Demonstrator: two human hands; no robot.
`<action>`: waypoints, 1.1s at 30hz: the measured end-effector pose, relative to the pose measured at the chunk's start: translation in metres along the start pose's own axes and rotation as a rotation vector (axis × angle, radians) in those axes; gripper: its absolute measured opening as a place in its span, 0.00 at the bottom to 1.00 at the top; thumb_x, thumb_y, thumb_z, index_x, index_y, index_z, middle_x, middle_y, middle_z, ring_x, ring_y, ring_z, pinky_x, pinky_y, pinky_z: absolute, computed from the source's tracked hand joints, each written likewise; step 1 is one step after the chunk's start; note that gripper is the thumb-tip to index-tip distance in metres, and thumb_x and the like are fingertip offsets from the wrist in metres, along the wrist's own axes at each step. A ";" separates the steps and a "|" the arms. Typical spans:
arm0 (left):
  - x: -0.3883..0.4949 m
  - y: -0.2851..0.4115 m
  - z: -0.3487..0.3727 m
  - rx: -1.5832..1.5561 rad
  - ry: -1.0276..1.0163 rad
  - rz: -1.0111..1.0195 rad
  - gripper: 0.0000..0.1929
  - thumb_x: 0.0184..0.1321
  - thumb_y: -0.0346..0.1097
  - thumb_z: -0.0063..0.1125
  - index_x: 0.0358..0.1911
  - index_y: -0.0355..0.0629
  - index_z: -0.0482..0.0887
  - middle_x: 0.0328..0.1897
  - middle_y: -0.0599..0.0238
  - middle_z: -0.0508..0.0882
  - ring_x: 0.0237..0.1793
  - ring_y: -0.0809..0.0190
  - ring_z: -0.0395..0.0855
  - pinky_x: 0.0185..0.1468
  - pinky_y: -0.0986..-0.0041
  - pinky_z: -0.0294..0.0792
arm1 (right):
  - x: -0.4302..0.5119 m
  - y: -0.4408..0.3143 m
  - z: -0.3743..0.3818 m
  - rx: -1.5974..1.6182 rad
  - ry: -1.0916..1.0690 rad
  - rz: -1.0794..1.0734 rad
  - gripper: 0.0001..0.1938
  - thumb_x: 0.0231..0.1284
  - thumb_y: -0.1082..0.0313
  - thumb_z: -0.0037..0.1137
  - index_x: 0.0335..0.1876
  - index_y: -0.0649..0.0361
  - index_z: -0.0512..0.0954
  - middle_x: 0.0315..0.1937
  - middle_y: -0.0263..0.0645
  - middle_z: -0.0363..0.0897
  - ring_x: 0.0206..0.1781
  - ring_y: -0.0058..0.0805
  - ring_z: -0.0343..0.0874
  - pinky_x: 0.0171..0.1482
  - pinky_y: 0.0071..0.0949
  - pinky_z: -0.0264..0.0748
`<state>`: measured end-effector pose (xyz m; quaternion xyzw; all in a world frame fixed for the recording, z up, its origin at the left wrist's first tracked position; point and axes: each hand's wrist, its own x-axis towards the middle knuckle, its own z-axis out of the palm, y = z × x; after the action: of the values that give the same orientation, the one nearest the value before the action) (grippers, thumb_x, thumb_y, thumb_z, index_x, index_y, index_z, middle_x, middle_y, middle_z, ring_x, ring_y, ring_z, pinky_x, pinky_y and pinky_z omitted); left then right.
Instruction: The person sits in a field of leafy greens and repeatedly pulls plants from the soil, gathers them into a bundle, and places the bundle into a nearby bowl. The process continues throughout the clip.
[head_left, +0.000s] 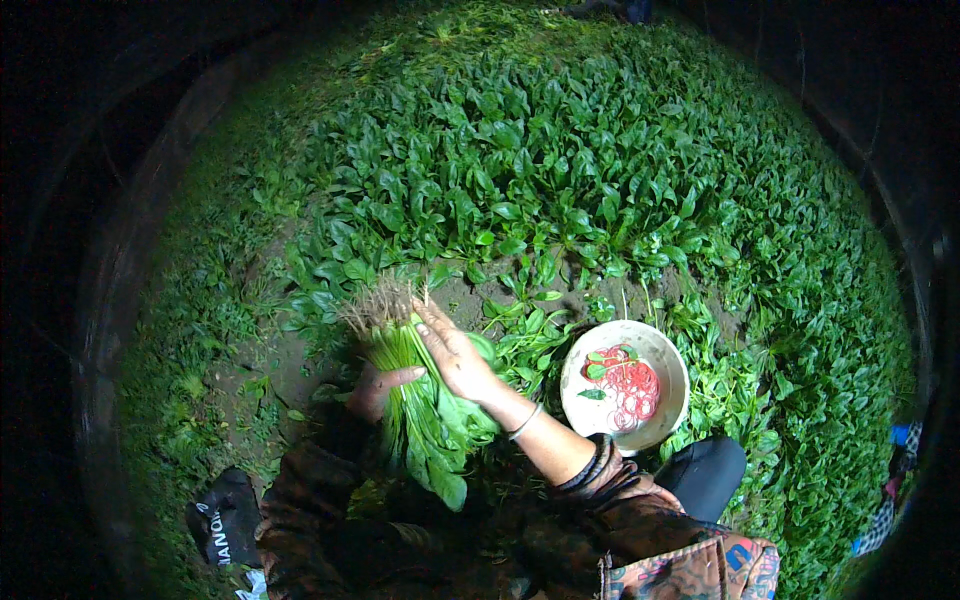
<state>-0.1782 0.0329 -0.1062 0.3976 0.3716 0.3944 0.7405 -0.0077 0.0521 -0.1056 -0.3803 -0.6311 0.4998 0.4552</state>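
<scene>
A thick bunch of leafy greens, seemingly spinach (442, 442), is held roots up, its leaves hanging towards my lap. My left hand (371, 391) grips the stems from the left, the thumb across the front; its other fingers are hidden behind the bunch. Pale, thready roots (379, 304) stick out at the top. Flat against the right side of the stems, just under the roots, lies my right hand (454, 360), its fingers straight. A bracelet circles that wrist. To the right stands a white bowl (679, 375) holding red and pinkish rubber bands (634, 386) and some loose leaves.
Dense rows of the same greens (525, 157) grow ahead and to the right. Picked plants (532, 345) lie on the soil beside the bowl. My dark-clad knee (705, 476) is near the bowl. A dark item bearing writing (225, 517) lies at lower left.
</scene>
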 end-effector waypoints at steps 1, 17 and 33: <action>-0.001 0.000 0.001 0.004 -0.013 0.000 0.29 0.51 0.23 0.58 0.60 0.41 0.70 0.55 0.65 0.78 0.57 0.63 0.73 0.63 0.68 0.63 | -0.001 -0.003 -0.009 -0.036 0.017 -0.019 0.24 0.71 0.61 0.44 0.71 0.56 0.63 0.74 0.55 0.49 0.77 0.45 0.44 0.74 0.37 0.44; 0.004 -0.001 0.005 -0.030 -0.180 0.037 0.25 0.52 0.25 0.58 0.57 0.40 0.72 0.51 0.65 0.80 0.53 0.64 0.76 0.59 0.68 0.67 | 0.017 -0.027 -0.032 -0.391 0.123 -0.327 0.06 0.62 0.71 0.48 0.39 0.66 0.73 0.30 0.51 0.76 0.35 0.50 0.77 0.40 0.39 0.74; 0.006 -0.014 -0.017 -0.019 -0.126 0.066 0.28 0.49 0.29 0.57 0.59 0.39 0.74 0.55 0.62 0.80 0.57 0.60 0.76 0.64 0.67 0.64 | 0.032 -0.015 -0.012 1.183 0.276 0.409 0.09 0.68 0.73 0.42 0.40 0.63 0.77 0.32 0.34 0.79 0.32 0.19 0.74 0.39 0.22 0.75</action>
<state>-0.1860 0.0383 -0.1270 0.4264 0.3073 0.3963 0.7528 -0.0062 0.0822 -0.0835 -0.2384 -0.0991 0.7868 0.5606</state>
